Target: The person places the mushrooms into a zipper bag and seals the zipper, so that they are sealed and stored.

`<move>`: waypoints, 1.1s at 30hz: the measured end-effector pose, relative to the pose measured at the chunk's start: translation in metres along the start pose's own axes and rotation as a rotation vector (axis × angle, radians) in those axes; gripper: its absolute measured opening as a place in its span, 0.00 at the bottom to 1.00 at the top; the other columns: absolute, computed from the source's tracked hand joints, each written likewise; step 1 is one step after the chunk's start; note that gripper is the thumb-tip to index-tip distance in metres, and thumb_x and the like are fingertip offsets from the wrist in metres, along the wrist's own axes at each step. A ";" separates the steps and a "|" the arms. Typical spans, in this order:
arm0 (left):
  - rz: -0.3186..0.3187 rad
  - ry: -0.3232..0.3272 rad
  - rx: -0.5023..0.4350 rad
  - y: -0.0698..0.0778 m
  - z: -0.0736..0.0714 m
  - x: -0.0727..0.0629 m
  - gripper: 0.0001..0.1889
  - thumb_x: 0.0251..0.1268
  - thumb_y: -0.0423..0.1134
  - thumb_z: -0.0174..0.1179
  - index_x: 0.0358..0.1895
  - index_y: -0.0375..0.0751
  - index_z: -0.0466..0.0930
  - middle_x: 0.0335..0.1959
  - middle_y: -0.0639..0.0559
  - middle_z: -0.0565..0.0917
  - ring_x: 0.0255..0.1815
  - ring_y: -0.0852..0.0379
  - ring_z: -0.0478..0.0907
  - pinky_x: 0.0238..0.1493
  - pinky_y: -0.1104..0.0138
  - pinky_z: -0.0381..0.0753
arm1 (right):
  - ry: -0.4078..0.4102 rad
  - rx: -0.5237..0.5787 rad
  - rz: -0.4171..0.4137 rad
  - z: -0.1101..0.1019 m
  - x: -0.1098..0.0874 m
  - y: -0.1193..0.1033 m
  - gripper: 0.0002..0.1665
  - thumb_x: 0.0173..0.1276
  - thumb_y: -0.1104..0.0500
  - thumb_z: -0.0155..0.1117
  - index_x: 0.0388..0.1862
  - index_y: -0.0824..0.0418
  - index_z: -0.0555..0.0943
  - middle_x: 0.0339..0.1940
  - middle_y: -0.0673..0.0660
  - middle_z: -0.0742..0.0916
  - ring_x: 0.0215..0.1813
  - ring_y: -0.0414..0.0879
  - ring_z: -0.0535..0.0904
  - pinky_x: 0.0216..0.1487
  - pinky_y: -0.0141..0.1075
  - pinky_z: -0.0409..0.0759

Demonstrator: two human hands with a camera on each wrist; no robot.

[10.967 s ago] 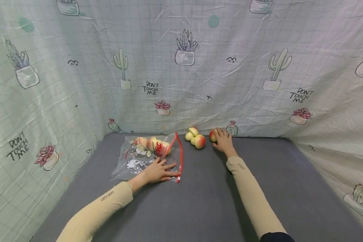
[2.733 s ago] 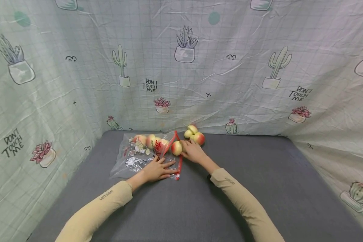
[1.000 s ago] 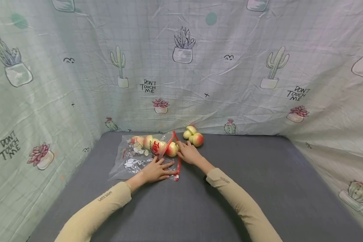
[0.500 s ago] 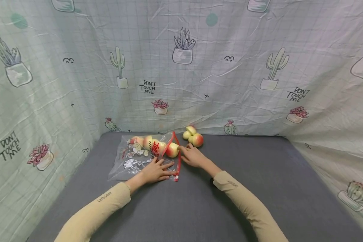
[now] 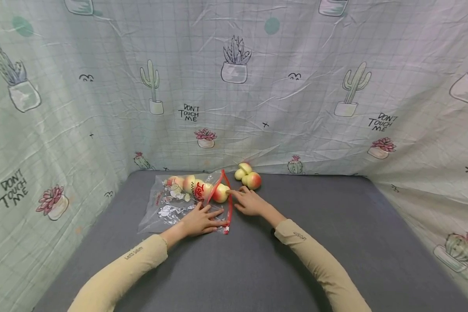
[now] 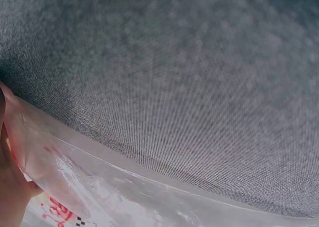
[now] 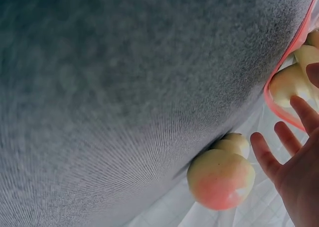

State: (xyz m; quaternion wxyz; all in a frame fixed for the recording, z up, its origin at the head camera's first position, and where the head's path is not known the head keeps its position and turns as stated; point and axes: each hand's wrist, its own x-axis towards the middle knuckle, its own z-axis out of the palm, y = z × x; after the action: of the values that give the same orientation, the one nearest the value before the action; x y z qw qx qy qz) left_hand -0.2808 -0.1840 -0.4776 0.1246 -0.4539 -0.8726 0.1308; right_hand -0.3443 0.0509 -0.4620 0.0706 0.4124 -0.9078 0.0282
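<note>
Sleeves: nearest thing to the viewer, cream stretchy fabric; the left sleeve (image 5: 117, 277) has small dark lettering, and the right sleeve (image 5: 320, 264) has some too, near the cuff.
Surface: dark grey surface (image 5: 218, 277), fabric-looking; the wrist views show a fine ribbed weave.
Left hand: the left hand (image 5: 196, 222) lies on the near right part of the bag, palm down, fingers spread pretty wide and straight, resting on the plastic and not gripping anything.
Zip bag: clear, thin, crinkly plastic bag (image 5: 150, 219) lying flat left of centre, with glossy wrinkles, red lettering, black checks and white cartoon prints. Its mouth faces right, edged by a red strip (image 5: 230, 210) that gapes toward the far end.
Right hand: the right hand (image 5: 249, 203) is just right of the mouth, fingers extended and a bit apart, one fingertip touching fruit, none of them wrapped round it.
Fruit at the mouth: smooth, roundish yellow-and-red fruit (image 5: 220, 195), sitting just inside the red edge.
Bagged fruit: more bulbous fruit (image 5: 189, 184) in a row toward the left, along the bag's far side, blurry through the plastic.
Loose fruit: knobbly loose fruit (image 5: 252, 180) beyond the right hand, fat rounded lobes, yellow with a red blush.
Backdrop: wrinkly pale cloth (image 5: 296, 99) at the far side, cactus prints and a faint grid.
</note>
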 end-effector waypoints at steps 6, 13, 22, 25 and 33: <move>0.005 -0.004 0.009 -0.001 0.000 -0.001 0.21 0.65 0.56 0.43 0.62 0.73 0.61 0.64 0.57 0.67 0.51 0.51 0.68 0.53 0.43 0.64 | -0.025 -0.004 -0.009 0.001 0.000 0.001 0.34 0.66 0.52 0.51 0.69 0.49 0.53 0.53 0.51 0.81 0.56 0.48 0.66 0.45 0.42 0.72; -0.003 -0.026 -0.026 -0.002 0.000 -0.001 0.21 0.66 0.56 0.42 0.62 0.73 0.60 0.65 0.57 0.66 0.53 0.50 0.67 0.55 0.40 0.60 | -0.044 0.024 -0.020 -0.001 0.002 -0.003 0.36 0.66 0.53 0.52 0.70 0.48 0.51 0.59 0.51 0.77 0.59 0.49 0.65 0.49 0.45 0.71; 0.004 -0.010 -0.041 -0.004 0.003 0.000 0.21 0.66 0.55 0.42 0.63 0.72 0.60 0.65 0.55 0.66 0.53 0.48 0.67 0.53 0.39 0.60 | -0.070 0.029 -0.027 -0.002 0.006 -0.007 0.38 0.66 0.53 0.52 0.71 0.47 0.48 0.62 0.51 0.74 0.58 0.48 0.64 0.52 0.46 0.70; 0.003 -0.009 -0.054 -0.005 0.002 0.000 0.21 0.65 0.55 0.43 0.62 0.72 0.60 0.65 0.55 0.67 0.53 0.49 0.67 0.53 0.38 0.60 | -0.087 0.034 -0.025 -0.001 0.008 -0.007 0.38 0.66 0.53 0.52 0.71 0.46 0.47 0.62 0.51 0.73 0.58 0.48 0.64 0.53 0.47 0.69; -0.001 -0.022 -0.079 -0.005 0.001 0.001 0.21 0.66 0.54 0.43 0.63 0.71 0.60 0.65 0.56 0.66 0.52 0.51 0.66 0.54 0.38 0.59 | -0.125 0.030 -0.014 0.001 0.013 -0.009 0.39 0.66 0.51 0.50 0.71 0.45 0.44 0.64 0.49 0.71 0.59 0.47 0.64 0.55 0.50 0.67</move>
State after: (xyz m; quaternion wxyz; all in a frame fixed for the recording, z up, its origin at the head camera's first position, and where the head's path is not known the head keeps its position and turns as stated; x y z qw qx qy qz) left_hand -0.2853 -0.1864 -0.4767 0.0971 -0.4564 -0.8787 0.1011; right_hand -0.3462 0.0356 -0.4613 0.0077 0.4206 -0.9071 0.0157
